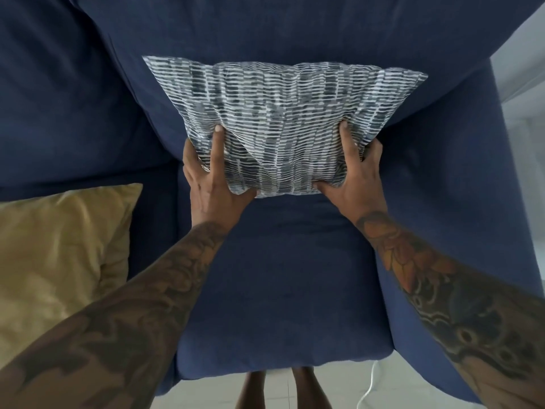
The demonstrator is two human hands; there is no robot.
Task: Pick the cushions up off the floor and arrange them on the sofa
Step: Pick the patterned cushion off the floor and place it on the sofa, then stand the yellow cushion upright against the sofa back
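The left hand [211, 184] and the right hand [351, 178] both grip the lower corners of the grey-and-white striped fabric cushion [280, 119], which leans on the backrest of the dark blue fabric sofa [280, 276]. If they let go early, the soft cushion probably slumps forward onto the seat, because only its top rests there.

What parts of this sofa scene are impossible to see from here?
Head view only:
- Floor: mostly hidden by the sofa, so remaining cushions can't be counted.
- Yellow cushion: cut off by the left edge and forearm.
- Patterned cushion: its back is hidden; left hand and right hand cover its lower corners.
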